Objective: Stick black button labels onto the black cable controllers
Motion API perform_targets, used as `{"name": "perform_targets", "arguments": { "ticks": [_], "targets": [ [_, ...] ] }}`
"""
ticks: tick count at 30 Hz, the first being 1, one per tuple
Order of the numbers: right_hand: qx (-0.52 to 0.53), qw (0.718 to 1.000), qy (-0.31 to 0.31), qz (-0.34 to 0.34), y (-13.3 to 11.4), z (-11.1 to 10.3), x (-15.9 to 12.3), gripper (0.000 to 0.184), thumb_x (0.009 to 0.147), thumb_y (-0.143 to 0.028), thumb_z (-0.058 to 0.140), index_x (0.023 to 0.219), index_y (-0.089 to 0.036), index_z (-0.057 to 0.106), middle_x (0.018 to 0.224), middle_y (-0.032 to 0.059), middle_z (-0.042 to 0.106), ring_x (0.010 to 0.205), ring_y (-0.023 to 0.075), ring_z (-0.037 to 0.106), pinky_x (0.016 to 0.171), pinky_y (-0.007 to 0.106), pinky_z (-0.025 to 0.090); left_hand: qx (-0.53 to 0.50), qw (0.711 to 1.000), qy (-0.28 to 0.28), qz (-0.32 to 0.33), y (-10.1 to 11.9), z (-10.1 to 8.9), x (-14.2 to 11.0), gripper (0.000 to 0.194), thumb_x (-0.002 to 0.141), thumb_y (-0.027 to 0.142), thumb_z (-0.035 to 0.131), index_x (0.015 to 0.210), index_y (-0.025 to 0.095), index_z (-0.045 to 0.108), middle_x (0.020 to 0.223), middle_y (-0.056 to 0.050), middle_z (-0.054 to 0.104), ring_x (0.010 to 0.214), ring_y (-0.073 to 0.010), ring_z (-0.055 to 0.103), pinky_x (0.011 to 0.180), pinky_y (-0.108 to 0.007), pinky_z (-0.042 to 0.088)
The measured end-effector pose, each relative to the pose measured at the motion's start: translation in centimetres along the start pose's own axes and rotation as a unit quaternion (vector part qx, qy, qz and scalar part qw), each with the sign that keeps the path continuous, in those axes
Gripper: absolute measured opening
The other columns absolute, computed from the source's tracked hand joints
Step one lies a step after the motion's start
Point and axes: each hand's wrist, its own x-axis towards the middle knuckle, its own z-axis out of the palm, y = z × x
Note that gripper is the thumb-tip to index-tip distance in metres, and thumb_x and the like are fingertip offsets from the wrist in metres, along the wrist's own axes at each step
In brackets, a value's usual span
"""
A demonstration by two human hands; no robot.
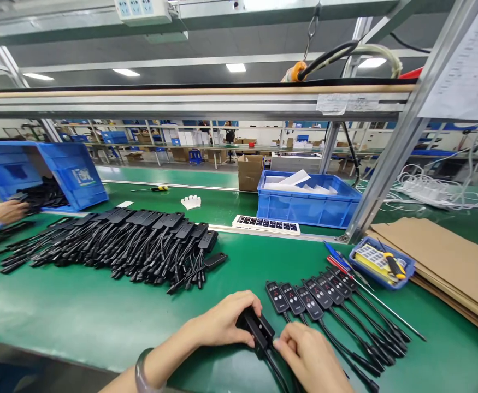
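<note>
My left hand (pixel 222 322) grips the top end of a black controller box (pixel 258 328) with a cable, low on the green bench. My right hand (pixel 310 357) pinches the lower end of the same box where the cable leaves it. Just right of it lie several finished black controllers (pixel 308 297) in a slanted row, button faces up, cables trailing right. A long heap of black controllers with cables (pixel 132 240) lies to the upper left.
A tipped blue bin (pixel 72 172) at far left, with another person's hand (pixel 3 212) beside it. A blue crate (pixel 306 204) of white parts, a white keypad strip (pixel 266 224), a small blue tray (pixel 382 263) with screwdrivers, and cardboard sheets (pixel 447 262) on the right.
</note>
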Motion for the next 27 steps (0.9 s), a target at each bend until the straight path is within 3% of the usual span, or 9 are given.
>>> {"name": "perform_targets", "arguments": {
  "ticks": [3,5,8,10,14,17,19,23,27],
  "targets": [
    [-0.113,0.991,0.074,0.019,1.1,0.7,0.2,0.015,0.085,-0.023,0.051,0.07,-0.023,0.049,0.066,0.0005,0.059,0.054,0.0182,0.062,0.044,0.026,0.034,0.055,0.997,-0.046,0.026,-0.2,-0.5,1.2,0.043,0.07,0.042,0.072,0.106,0.023,0.058,0.098,-0.005,0.057,0.094,-0.0215,0.053,0.083,-0.032,0.043],
    [-0.145,0.986,0.076,0.007,1.4,1.0,0.1,0.012,0.081,-0.016,0.05,0.072,-0.023,0.047,0.065,0.0001,0.058,0.052,0.0182,0.06,0.043,0.026,0.033,0.078,0.994,-0.057,0.058,-0.5,-0.7,2.1,0.045,0.069,0.044,0.072,0.107,0.024,0.06,0.11,-0.009,0.053,0.106,-0.0258,0.049,0.089,-0.035,0.043],
    [-0.124,0.991,0.052,-0.017,1.4,1.0,-0.8,0.015,0.077,-0.01,0.049,0.075,-0.024,0.046,0.066,-0.0029,0.055,0.05,0.0158,0.058,0.045,0.026,0.035,0.068,0.991,-0.067,0.091,-0.9,-0.7,3.4,0.086,0.054,0.05,0.08,0.129,0.025,0.047,0.143,-0.016,0.03,0.132,-0.0384,0.026,0.103,-0.049,0.033],
    [-0.113,0.992,0.05,-0.01,1.7,0.9,-1.4,0.014,0.077,-0.013,0.051,0.075,-0.025,0.045,0.065,-0.004,0.052,0.05,0.0154,0.056,0.045,0.026,0.036,0.055,0.988,-0.099,0.105,-1.1,-0.5,4.0,0.1,0.051,0.052,0.081,0.137,0.026,0.037,0.151,-0.017,0.018,0.138,-0.041,0.013,0.107,-0.056,0.024],
    [-0.175,0.979,0.102,0.037,3.3,1.0,-2.1,0.009,0.082,-0.02,0.049,0.076,-0.024,0.044,0.07,0.0004,0.053,0.054,0.0181,0.058,0.043,0.026,0.036,0.041,0.983,-0.145,0.1,-1.5,0.2,4.6,0.09,0.054,0.053,0.079,0.132,0.024,0.046,0.153,-0.016,0.014,0.139,-0.0386,0.01,0.109,-0.054,0.022],
    [-0.18,0.978,0.104,0.034,3.8,1.1,-2.3,0.012,0.081,-0.014,0.044,0.075,-0.024,0.043,0.071,0.0007,0.052,0.058,0.0179,0.058,0.046,0.026,0.039,0.061,0.982,-0.146,0.098,-1.7,0.6,5.1,0.12,0.046,0.056,0.082,0.144,0.025,0.021,0.153,-0.018,-0.009,0.137,-0.0416,-0.005,0.108,-0.058,0.016],
    [-0.142,0.986,0.088,0.024,3.7,1.0,-2.5,0.012,0.081,-0.013,0.044,0.075,-0.025,0.043,0.071,-0.0011,0.051,0.056,0.0161,0.057,0.047,0.025,0.04,0.078,0.981,-0.145,0.107,-1.8,0.8,5.5,0.134,0.04,0.058,0.082,0.146,0.025,0.009,0.151,-0.019,-0.015,0.135,-0.0442,-0.01,0.107,-0.063,0.009],
    [-0.126,0.985,0.103,0.06,4.6,0.4,-2.7,0.007,0.086,-0.026,0.045,0.079,-0.025,0.045,0.072,-0.0008,0.051,0.054,0.0161,0.056,0.046,0.025,0.04,0.073,0.978,-0.147,0.128,-1.5,1.2,6.0,0.12,0.041,0.06,0.081,0.142,0.025,0.027,0.151,-0.02,0.017,0.138,-0.043,0.007,0.108,-0.061,0.008],
    [-0.187,0.969,0.128,0.094,6.0,-0.1,-2.5,0.009,0.085,-0.022,0.048,0.077,-0.023,0.046,0.074,0.0037,0.055,0.066,0.0208,0.059,0.046,0.027,0.041,0.023,0.983,-0.122,0.137,-0.8,1.7,6.5,0.103,0.036,0.06,0.082,0.123,0.021,0.043,0.133,-0.019,0.039,0.133,-0.0371,0.028,0.105,-0.049,0.032]
  ]
}}
